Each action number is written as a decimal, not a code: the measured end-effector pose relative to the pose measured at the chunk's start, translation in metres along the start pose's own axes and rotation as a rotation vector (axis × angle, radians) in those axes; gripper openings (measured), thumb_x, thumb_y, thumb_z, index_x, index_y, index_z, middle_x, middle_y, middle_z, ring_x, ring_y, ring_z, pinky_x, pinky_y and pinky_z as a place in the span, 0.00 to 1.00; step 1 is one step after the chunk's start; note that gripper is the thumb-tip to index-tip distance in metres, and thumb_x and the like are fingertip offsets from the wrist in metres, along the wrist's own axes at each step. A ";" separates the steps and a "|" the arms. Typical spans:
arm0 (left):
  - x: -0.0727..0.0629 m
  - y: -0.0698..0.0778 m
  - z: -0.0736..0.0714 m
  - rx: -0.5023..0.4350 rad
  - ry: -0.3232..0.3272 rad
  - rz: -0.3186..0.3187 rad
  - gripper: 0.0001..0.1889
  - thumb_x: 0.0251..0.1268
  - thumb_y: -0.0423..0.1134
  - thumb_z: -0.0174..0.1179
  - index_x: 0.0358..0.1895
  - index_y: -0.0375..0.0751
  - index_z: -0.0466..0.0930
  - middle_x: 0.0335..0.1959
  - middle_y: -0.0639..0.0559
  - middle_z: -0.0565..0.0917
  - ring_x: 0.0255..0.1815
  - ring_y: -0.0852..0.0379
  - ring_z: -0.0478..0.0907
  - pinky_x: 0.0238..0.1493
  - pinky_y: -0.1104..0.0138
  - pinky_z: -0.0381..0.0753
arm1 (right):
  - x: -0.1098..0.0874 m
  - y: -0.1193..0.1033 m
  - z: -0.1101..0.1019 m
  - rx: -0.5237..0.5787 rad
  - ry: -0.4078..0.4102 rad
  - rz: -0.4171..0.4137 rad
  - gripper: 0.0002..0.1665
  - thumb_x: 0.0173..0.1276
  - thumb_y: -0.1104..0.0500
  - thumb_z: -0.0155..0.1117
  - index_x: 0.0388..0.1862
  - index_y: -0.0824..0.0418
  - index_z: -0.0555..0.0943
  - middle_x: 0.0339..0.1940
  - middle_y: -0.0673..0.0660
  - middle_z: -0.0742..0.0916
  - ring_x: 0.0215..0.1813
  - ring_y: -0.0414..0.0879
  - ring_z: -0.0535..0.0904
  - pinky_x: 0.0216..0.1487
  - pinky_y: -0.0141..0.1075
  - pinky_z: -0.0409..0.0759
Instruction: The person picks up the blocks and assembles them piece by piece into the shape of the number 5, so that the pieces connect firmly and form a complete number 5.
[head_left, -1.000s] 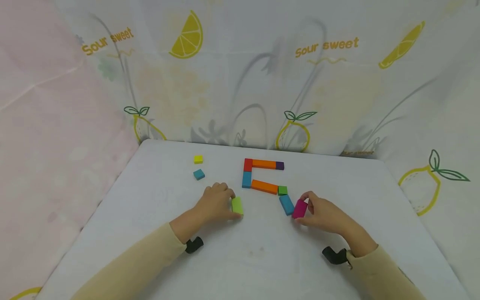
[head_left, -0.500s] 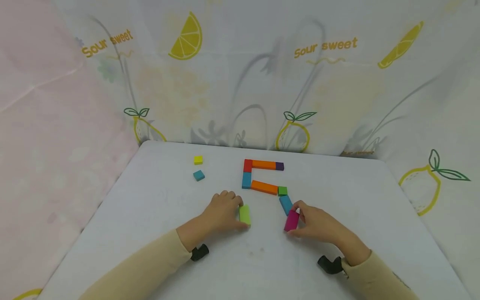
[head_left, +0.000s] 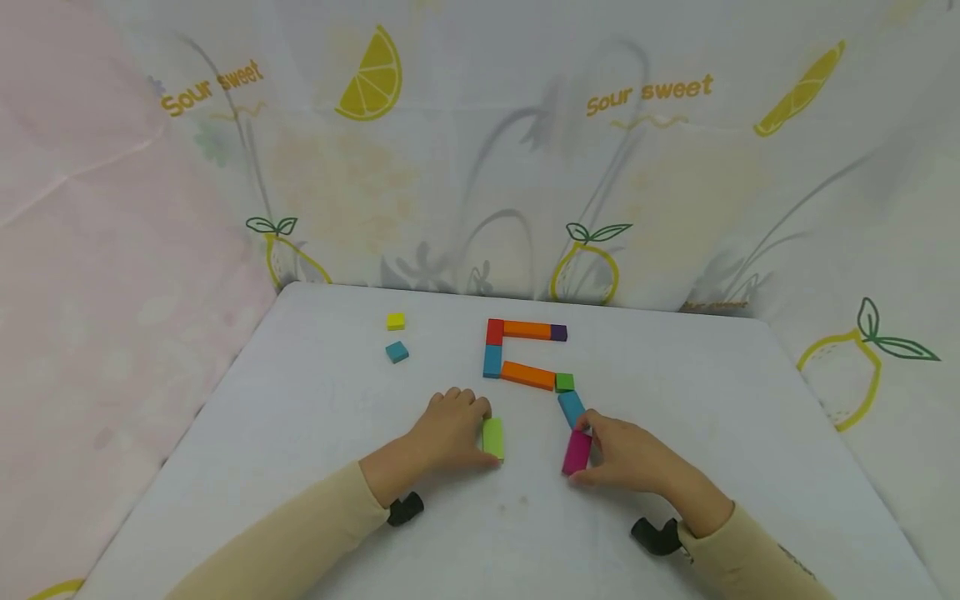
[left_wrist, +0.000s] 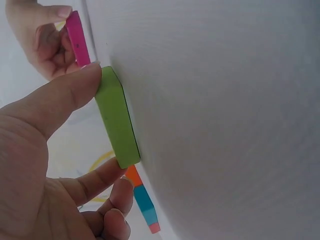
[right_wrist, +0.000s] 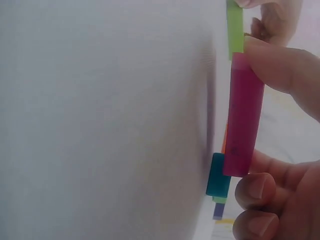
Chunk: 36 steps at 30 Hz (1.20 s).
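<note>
Magenta block (head_left: 577,452): between thumb and fingers of the right hand (head_left: 626,452), pinched at its ends, digits parted along its length; contact with the blue block (head_left: 570,407) just beyond, cannot tell. Lime block (head_left: 492,440): likewise pinched, left hand (head_left: 452,429). Step in hand, seemingly: extending the row of blocks (head_left: 528,375) beyond both hands. Next move, probably: aligning magenta, then release.

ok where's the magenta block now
In the head view, the magenta block is right of centre, pinched by the right hand, just below the slanted blue block and right of the lime block.
</note>
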<state>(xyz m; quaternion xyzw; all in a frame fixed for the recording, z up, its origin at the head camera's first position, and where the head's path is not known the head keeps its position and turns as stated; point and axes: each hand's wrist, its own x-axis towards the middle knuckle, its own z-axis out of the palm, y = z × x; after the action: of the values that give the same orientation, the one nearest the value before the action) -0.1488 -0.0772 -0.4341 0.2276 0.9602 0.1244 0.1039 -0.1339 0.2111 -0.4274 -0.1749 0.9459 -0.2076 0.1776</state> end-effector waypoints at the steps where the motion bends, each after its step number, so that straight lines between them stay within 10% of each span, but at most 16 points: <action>1: 0.000 0.000 0.000 -0.002 -0.002 -0.002 0.33 0.47 0.64 0.74 0.53 0.47 0.80 0.42 0.54 0.77 0.46 0.54 0.69 0.48 0.59 0.70 | 0.000 0.000 0.000 -0.005 -0.001 -0.004 0.41 0.49 0.40 0.81 0.56 0.57 0.74 0.28 0.47 0.77 0.32 0.42 0.72 0.30 0.36 0.71; 23: 0.009 -0.012 -0.005 -0.028 -0.075 0.072 0.38 0.47 0.65 0.74 0.65 0.59 0.77 0.53 0.53 0.78 0.53 0.54 0.69 0.53 0.57 0.71 | -0.004 0.002 -0.008 -0.036 -0.035 0.128 0.42 0.43 0.37 0.83 0.55 0.50 0.76 0.41 0.50 0.83 0.42 0.46 0.77 0.46 0.47 0.81; 36: 0.016 -0.019 -0.004 -0.102 -0.122 0.138 0.30 0.48 0.58 0.78 0.57 0.58 0.84 0.43 0.59 0.76 0.46 0.58 0.68 0.49 0.62 0.68 | -0.002 0.002 -0.007 -0.063 -0.057 0.108 0.39 0.46 0.39 0.82 0.52 0.54 0.77 0.39 0.51 0.83 0.40 0.47 0.76 0.46 0.49 0.81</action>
<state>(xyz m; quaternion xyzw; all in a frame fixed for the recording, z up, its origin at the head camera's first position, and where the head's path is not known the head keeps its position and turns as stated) -0.1717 -0.0874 -0.4384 0.2947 0.9266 0.1656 0.1649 -0.1357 0.2158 -0.4222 -0.1351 0.9545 -0.1630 0.2099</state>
